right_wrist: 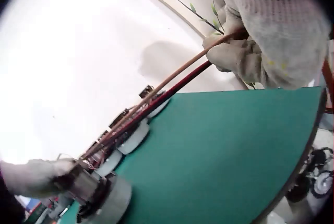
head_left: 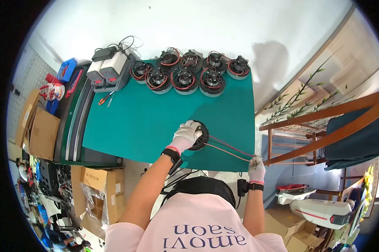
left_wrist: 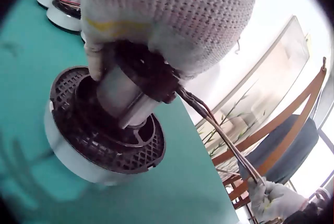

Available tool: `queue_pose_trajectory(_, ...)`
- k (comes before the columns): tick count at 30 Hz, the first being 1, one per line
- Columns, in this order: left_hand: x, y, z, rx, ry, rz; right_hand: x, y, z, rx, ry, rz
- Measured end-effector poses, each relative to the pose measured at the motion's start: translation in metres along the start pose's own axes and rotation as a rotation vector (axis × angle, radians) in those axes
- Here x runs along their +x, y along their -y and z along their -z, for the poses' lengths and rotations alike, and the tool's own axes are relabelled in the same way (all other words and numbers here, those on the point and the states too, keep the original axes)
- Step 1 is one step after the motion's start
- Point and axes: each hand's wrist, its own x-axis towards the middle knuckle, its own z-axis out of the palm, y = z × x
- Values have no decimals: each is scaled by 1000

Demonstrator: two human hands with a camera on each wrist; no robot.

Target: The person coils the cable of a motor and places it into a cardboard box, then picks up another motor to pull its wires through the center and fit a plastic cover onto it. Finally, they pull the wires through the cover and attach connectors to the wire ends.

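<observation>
Pink shirt [head_left: 198, 216] closest to head cam. Left hand [head_left: 186, 136]: fingers curled round top of motor [left_wrist: 107, 126], which is near the front edge of the desk [head_left: 135, 122]. Right hand [head_left: 256, 169]: fingers pinch wires [right_wrist: 156, 102], taut. Reads as lead-straightening; next move likely needs steady, even tension.

The motor [left_wrist: 99, 140] is under the left hand [head_left: 185, 135]. Its wires [right_wrist: 177, 87] go rightwards to the right hand [head_left: 256, 169]. Behind the motor, other motors [head_left: 184, 80] stand on the table [head_left: 135, 126]; behind it to the left lies a screwdriver [head_left: 104, 100], and farther back a device [head_left: 107, 73].
</observation>
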Motion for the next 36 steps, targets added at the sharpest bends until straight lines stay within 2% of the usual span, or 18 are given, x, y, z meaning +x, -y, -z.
queue_pose_trajectory(3,1,1,-3,-32,-2,-1,8,7,5,-312,-72,115)
queue_pose_trajectory(4,3,2,-3,-13,16,-4,18,13,12,-320,-64,114)
queue_pose_trajectory(6,4,5,-3,4,31,5,35,21,24,-757,-190,568)
queue_pose_trajectory(7,4,5,-4,4,35,3,17,36,4,-835,-65,563)
queue_pose_trajectory(8,5,5,-4,4,41,-1,4,43,-20,-841,-62,557)
queue_pose_trajectory(10,6,5,-4,19,47,0,-18,38,-70,-982,100,773)
queue_pose_trajectory(12,4,3,-3,35,51,-9,-37,21,-115,-1103,479,779)
queue_pose_trajectory(14,4,0,0,56,56,4,-54,-9,-157,-1390,693,829)
queue_pose_trajectory(16,6,6,-6,16,36,-4,-47,-40,-186,-1502,1057,1031)
queue_pose_trajectory(17,8,9,-10,-23,20,-14,-42,-52,-190,-1503,1068,1034)
queue_pose_trajectory(19,8,9,-9,-21,21,-10,-37,-67,-198,-2013,1224,962)
queue_pose_trajectory(20,9,9,-9,-14,30,-12,-33,-68,-201,-2017,1236,964)
queue_pose_trajectory(22,8,7,-8,-37,30,20,-36,-65,-212,-2173,1294,439)
queue_pose_trajectory(23,7,6,-7,-31,36,18,-32,-65,-206,-2017,1312,490)
queue_pose_trajectory(24,7,6,-6,-24,44,15,-33,-64,-205,-2023,1322,486)
queue_pose_trajectory(26,6,5,-4,-31,50,28,-34,-65,-206,-1808,1179,87)
queue_pose_trajectory(29,5,7,-5,-29,61,31,-25,-58,-197,-1707,1185,-43)
queue_pose_trajectory(36,5,2,3,-15,110,43,-7,8,-166,-1787,1138,10)
